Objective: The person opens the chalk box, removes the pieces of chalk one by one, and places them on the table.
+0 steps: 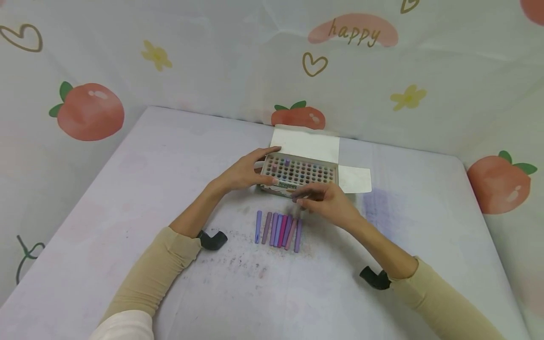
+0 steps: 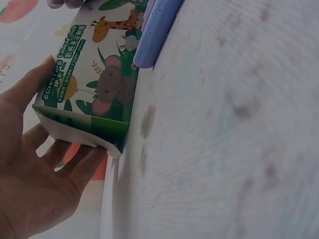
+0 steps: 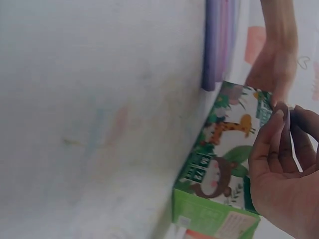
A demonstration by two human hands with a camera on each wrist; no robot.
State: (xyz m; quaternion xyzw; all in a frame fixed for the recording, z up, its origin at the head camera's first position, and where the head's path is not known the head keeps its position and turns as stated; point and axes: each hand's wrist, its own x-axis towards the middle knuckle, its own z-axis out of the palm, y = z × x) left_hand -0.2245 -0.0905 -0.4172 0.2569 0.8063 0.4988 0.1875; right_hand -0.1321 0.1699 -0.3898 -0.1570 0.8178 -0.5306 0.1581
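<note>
An open chalk box (image 1: 280,190) with animal pictures has a top full of holes, many with coloured chalk ends in them. Two chalks, a pink (image 1: 274,167) and a purple (image 1: 287,162), stand taller than the rest. My left hand (image 1: 248,171) grips the box's left end, thumb at the front edge, fingers behind the side flap (image 2: 75,133). My right hand (image 1: 327,200) hovers by the front right of the box, fingers loosely curled, fingertips (image 3: 279,112) close together and dark with dust; no chalk shows between them. In front lie several chalk sticks (image 1: 278,230), purple, blue and pink.
The box's white lid (image 1: 306,143) is folded back, and a right side flap (image 1: 354,179) sticks out. Black curved pieces sit near the left (image 1: 213,240) and right (image 1: 376,278) forearms. Chalk smudges (image 1: 380,212) mark the white cloth; a printed curtain (image 1: 238,56) hangs behind.
</note>
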